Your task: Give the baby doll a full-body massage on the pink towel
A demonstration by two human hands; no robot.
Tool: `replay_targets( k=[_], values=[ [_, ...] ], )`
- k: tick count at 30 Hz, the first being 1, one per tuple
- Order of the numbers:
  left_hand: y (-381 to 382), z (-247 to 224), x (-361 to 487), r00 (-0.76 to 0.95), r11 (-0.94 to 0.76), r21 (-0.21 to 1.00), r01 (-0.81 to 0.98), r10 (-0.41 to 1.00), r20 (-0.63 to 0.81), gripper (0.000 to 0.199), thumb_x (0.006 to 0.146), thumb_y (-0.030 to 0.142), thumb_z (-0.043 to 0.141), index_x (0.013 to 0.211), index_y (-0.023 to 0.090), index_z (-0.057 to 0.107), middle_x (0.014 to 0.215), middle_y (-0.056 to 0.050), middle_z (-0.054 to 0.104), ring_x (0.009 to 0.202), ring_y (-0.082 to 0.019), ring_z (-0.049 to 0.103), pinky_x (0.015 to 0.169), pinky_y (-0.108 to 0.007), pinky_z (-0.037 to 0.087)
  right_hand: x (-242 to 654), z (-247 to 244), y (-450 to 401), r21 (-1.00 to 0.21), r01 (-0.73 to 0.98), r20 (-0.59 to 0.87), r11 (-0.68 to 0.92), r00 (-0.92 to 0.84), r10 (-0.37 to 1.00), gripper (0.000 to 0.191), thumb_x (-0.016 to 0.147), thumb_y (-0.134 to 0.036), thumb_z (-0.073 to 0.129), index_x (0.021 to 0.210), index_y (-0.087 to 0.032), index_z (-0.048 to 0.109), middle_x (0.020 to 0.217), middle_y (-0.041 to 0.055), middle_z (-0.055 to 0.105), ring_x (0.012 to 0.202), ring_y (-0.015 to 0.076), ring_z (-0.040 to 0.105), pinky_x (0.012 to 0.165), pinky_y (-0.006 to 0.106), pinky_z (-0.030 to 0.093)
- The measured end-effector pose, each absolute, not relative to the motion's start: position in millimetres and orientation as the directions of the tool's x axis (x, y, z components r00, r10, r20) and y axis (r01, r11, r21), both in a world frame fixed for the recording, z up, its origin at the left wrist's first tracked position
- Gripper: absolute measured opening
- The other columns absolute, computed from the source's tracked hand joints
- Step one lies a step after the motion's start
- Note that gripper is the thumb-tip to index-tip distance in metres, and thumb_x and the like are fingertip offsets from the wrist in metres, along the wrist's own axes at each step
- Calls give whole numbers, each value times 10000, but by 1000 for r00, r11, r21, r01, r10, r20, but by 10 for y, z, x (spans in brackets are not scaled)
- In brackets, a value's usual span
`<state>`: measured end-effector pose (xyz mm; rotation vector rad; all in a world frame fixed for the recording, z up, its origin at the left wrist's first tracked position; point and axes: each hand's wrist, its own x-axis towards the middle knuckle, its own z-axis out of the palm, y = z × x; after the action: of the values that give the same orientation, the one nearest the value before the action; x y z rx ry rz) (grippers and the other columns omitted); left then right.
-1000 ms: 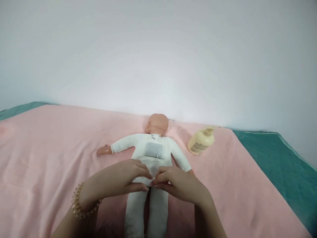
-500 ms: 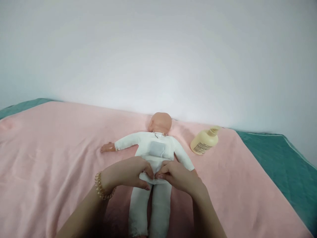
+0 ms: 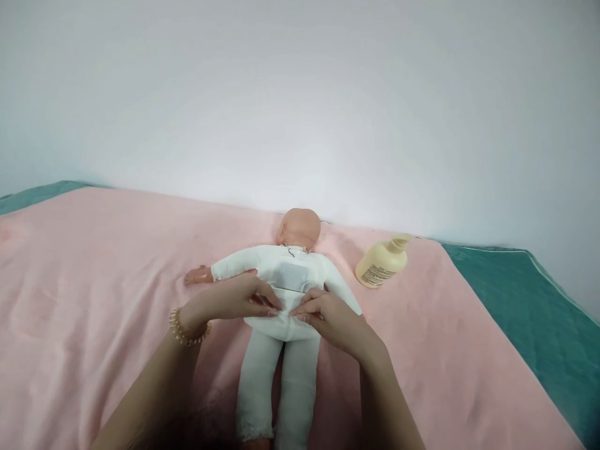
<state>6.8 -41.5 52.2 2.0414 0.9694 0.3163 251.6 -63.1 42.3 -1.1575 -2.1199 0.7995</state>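
A baby doll (image 3: pixel 295 328) with a white cloth body and a bare plastic head (image 3: pixel 300 226) lies stretched out, its back with a grey patch (image 3: pixel 293 275) facing up. My left hand (image 3: pixel 239 297) is closed at the left of the doll's lower back, thumb and fingers pinching the white cloth. Opposite it, my right hand (image 3: pixel 328 315) pinches the same cloth, fingertips a short gap from the left ones. Small folds show in the fabric between them. A beaded bracelet (image 3: pixel 187 328) circles my left wrist.
Right of the doll, a pale yellow pump bottle (image 3: pixel 380 264) stands tilted in view on a pink blanket (image 3: pixel 117 262). Green quilted cloth (image 3: pixel 510 294) shows beyond the blanket on both sides. A plain pale wall (image 3: pixel 300 94) rises behind.
Both hands have moved up the doll's back toward the grey patch, and their fingertips are farther apart. The whole scene has shifted slightly left and up in view.
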Motion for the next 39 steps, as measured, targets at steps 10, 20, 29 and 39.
replay_targets(
  k=[10, 20, 29, 39],
  values=[
    [-498, 579, 259, 603, -386, 705, 595, 794, -74, 279, 841, 381, 540, 890, 192, 740, 829, -41, 738, 739, -212, 675, 674, -303, 549, 2438, 455, -570, -728, 580, 14, 366, -521, 854, 270, 863, -149, 556, 760, -292, 761, 882, -2, 683, 835, 211, 655, 752, 345, 536],
    [-407, 477, 284, 540, -383, 687, 617, 841, -16, 232, 821, 314, 533, 840, 209, 739, 909, -58, 741, 845, -241, 658, 767, -340, 529, 2428, 443, -508, -743, 595, -5, 306, -463, 886, 300, 858, -119, 537, 802, -298, 771, 898, 12, 681, 880, 220, 640, 779, 345, 510],
    [-337, 416, 330, 478, -372, 693, 618, 877, 45, 302, 847, 354, 506, 850, 171, 746, 881, -83, 736, 792, -237, 639, 731, -351, 510, 2405, 477, -485, -720, 634, 34, 282, -373, 927, 282, 891, -137, 500, 865, -238, 762, 952, 30, 675, 867, 183, 621, 766, 307, 478],
    [-337, 324, 447, 424, -429, 662, 614, 887, 181, 246, 867, 343, 519, 742, 225, 695, 764, -39, 698, 706, -219, 614, 635, -331, 463, 2327, 390, -466, -632, 674, 119, 382, -403, 907, 270, 899, -95, 475, 798, -189, 707, 866, 41, 622, 810, 173, 587, 730, 290, 446]
  ],
)
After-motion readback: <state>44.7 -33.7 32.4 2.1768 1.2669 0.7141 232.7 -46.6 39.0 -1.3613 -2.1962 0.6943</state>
